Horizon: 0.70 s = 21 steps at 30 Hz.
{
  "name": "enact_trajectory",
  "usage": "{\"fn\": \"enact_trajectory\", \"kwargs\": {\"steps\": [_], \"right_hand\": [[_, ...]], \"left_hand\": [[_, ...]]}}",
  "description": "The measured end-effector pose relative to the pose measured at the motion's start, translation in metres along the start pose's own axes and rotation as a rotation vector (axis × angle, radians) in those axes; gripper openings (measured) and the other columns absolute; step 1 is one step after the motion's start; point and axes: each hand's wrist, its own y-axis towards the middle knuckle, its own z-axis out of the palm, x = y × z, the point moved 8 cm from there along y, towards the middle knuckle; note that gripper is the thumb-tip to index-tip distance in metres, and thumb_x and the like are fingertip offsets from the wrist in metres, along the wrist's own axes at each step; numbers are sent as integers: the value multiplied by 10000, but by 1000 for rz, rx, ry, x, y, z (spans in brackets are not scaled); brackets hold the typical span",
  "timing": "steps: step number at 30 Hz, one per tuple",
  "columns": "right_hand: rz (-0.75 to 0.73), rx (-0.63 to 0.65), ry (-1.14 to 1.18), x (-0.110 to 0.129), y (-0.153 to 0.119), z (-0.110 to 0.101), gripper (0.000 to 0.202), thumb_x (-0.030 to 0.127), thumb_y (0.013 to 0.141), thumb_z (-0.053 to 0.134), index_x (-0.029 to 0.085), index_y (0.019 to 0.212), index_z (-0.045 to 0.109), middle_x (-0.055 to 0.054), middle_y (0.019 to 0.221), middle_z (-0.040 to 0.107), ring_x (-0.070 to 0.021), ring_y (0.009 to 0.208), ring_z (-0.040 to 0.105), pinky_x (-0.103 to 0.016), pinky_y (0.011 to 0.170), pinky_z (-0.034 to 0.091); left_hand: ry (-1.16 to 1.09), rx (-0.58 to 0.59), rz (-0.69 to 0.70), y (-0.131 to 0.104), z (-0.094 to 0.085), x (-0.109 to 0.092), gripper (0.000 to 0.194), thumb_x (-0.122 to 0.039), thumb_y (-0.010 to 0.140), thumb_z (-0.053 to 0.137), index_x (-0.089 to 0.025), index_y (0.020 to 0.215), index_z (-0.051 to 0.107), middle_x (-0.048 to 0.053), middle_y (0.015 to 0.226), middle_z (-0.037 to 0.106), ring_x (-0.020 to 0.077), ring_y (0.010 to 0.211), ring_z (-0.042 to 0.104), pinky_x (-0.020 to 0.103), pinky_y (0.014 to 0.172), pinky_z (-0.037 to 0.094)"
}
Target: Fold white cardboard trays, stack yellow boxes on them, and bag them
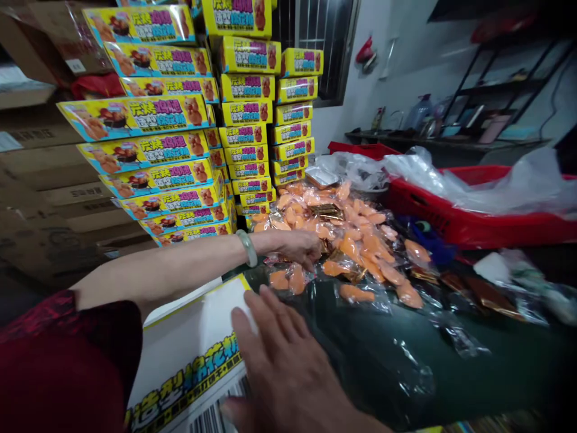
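nearest the camera in the head view, the right hand [279,361] hovers palm down at the right end of a white box [178,346], its fingers straight and slightly spread, the thumb held out to one side; i cannot tell whether the palm touches the cardboard. the box lies toward the near left edge of the dark green bench [360,343], showing a yellow rim, large yellow and blue lettering and a barcode, partly covered by the hand.

beyond it, the left hand [300,243] reaches across from the left side, a pale bangle [247,248] around its wrist and a dark red sleeve [67,361] at the upper arm. its fingers curl down into the near left edge of a heap of orange drumstick-shaped pieces [376,246] in clear wrappers — whether they pinch one, i cannot tell. the heap spreads over the middle of the bench toward its far edge, with brown-gold packets [327,211] among the pieces and a silver tray [321,176] at its back.

tall stacks of yellow boxes [148,150] rise past the bench's far left edge. a red crate [473,225] draped with clear plastic stands along the far right.
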Motion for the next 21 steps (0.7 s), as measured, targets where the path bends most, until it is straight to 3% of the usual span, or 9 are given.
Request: {"fn": "enact_trajectory", "kwargs": {"steps": [3,5,10,14,18,20,21], "right_hand": [[182,371,133,8,17,56,788,461,726,603,126,1382,322,-203,1460,213,-447,1300,215,-603,938,371],[260,506,160,3,18,70,800,421,728,605,105,1393,290,-227,1471,118,-471,1293,201,-620,913,379],[261,491,163,-2,19,59,776,375,718,609,102,1378,305,-250,1467,94,-498,1248,273,-635,830,420],[261,504,264,-7,18,61,801,382,674,635,139,1371,324,-228,1478,97,-444,1263,299,-588,884,410],[244,447,476,-15,5,61,890,438,698,606,152,1431,191,-167,1502,31,-333,1357,143,-494,1035,300],[265,477,549,-24,-12,53,905,460,701,607,162,1438,177,-166,1494,110,-327,1339,215,-482,1022,330],[285,485,573,-32,-22,43,853,462,701,610,188,1423,246,-156,1469,226,-328,1299,313,-474,990,378]], "left_hand": [[-236,91,67,-9,3,-8,202,-137,706,639,-138,532,538,0,637,607,93,591,502,208,573,381],[-349,62,32,-17,-2,-6,186,-138,717,623,-137,549,544,-4,625,602,89,570,503,205,555,381],[-348,72,-53,-34,-10,-6,264,-204,750,612,-140,524,491,-42,479,489,72,444,416,195,457,299],[96,11,58,-41,-25,-25,288,-292,777,618,-157,546,510,-29,506,505,86,474,387,229,466,227],[344,-47,88,-51,-30,-37,240,-327,844,538,-180,666,601,11,633,611,107,556,456,250,498,232],[370,-115,38,-58,-34,-36,254,-351,862,509,-183,706,620,22,667,634,112,577,482,255,503,239],[377,-153,16,-62,-36,-35,264,-360,865,502,-183,712,623,25,672,638,114,582,489,258,505,240]]}}
